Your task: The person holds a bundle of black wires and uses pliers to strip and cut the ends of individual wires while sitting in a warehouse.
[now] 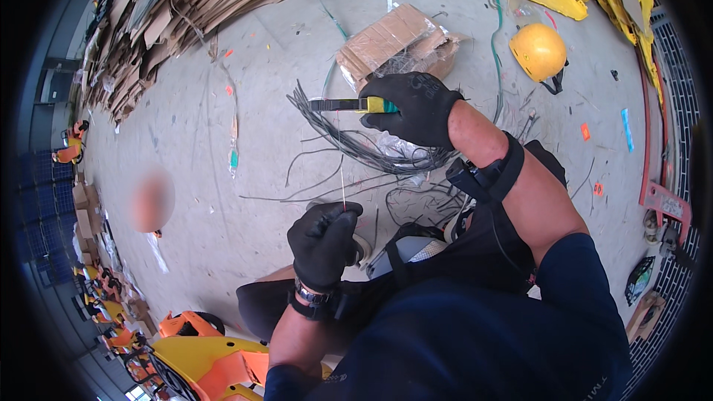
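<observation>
My right hand [415, 111], in a black work glove, grips a hand tool [337, 105] with a ridged black front part and a yellow-and-green handle. The tool points left, and its exact kind is unclear. Lower down, my gloved left hand [326, 242] pinches a thin pale wire [342, 181] between thumb and fingers. A short red part shows at the pinch. The wire runs upward to the tool's front part; how it meets the tool cannot be made out. Under the right hand, a bundle of dark grey cables [356, 147] lies curved across the concrete floor.
Beyond the cables sits a torn cardboard box [390, 39]. A yellow helmet [537, 52] rests on the right, past a green hose [496, 39]. Flattened cardboard [223, 0] is piled at upper left. Wire scraps [412, 206] litter the floor near my legs. Yellow-orange plastic parts [195, 356] stand at lower left.
</observation>
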### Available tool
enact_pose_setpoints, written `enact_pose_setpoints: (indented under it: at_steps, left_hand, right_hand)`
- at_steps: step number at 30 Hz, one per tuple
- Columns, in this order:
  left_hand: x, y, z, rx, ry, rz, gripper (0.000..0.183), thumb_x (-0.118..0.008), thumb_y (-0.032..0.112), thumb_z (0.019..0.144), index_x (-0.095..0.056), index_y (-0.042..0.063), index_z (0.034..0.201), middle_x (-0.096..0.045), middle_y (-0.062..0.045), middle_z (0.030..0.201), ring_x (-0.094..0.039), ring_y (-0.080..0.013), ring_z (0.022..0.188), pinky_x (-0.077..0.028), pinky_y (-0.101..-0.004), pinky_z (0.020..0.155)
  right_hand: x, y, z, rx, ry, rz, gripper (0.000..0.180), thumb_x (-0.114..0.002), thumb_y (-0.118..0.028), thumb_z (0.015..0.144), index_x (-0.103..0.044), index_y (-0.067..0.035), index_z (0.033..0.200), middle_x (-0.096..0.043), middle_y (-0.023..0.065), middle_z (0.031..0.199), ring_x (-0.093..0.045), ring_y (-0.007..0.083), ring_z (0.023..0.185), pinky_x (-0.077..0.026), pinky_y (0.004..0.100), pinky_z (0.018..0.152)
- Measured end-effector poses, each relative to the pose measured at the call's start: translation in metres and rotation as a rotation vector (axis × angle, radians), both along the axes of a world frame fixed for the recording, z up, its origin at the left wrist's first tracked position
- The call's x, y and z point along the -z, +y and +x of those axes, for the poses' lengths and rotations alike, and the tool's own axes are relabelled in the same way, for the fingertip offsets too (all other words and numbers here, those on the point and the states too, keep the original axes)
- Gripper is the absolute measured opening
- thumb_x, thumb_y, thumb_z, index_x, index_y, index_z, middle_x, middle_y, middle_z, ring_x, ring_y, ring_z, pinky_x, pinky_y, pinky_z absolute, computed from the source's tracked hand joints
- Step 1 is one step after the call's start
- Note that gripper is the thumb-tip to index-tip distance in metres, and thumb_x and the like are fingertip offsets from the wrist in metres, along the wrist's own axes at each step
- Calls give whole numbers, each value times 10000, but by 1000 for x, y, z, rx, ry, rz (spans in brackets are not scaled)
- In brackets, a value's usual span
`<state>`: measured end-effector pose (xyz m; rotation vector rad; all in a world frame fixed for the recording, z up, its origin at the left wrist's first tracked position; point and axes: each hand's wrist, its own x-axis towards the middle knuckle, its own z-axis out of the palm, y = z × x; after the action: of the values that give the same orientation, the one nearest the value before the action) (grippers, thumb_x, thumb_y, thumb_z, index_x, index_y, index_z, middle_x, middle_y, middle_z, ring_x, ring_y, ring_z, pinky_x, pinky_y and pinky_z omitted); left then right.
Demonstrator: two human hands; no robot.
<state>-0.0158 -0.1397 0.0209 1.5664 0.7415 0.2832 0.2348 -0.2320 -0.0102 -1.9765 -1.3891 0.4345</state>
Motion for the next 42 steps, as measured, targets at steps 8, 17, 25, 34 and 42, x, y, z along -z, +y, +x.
enact_pose_setpoints:
  at_steps: [8, 17, 25, 34, 42]
  left_hand:
    - [3, -17, -13, 389, 29, 125, 138, -665, 80, 857, -736, 12, 953, -671, -83, 670, -638, -123, 580, -482, -258, 547]
    - [13, 6, 11, -211, 12, -137, 170, -606, 98, 927, -680, -50, 964, -510, 27, 563, -401, -35, 443, -284, -210, 419]
    - [11, 7, 23, -256, -46, -239, 217, -587, 127, 947, -678, -48, 1038, -497, 30, 564, -374, -39, 445, -276, -203, 419]
    - [20, -1, 9, 28, 12, 9, 198, -649, 101, 908, -713, -1, 1065, -610, 26, 701, -492, -38, 603, -380, -205, 536]
    - [29, 6, 1, 176, 7, 90, 203, -648, 121, 914, -710, 8, 1071, -656, -8, 741, -554, -52, 649, -458, -231, 591]
  right_hand:
    - [-9, -5, 47, 288, 33, 83, 358, -637, -404, 895, -633, -61, 996, -674, 186, 879, -639, 373, 845, -489, 440, 758]
    - [-8, -18, 58, 280, 216, 164, 359, -689, -369, 884, -651, -39, 1021, -658, 123, 805, -605, 220, 723, -478, 346, 709]
    - [-10, 1, -18, -98, 499, -9, 360, -689, -314, 875, -645, -29, 1091, -683, 146, 873, -647, 216, 801, -495, 344, 743]
    - [-3, 9, -27, -61, 1341, 45, 358, -635, -288, 956, -610, -16, 1188, -660, 46, 894, -671, 132, 802, -550, 273, 719]
    - [-14, 3, -20, -107, 1261, 100, 463, -596, -339, 970, -550, 29, 1247, -649, 118, 1096, -678, 210, 903, -558, 336, 827]
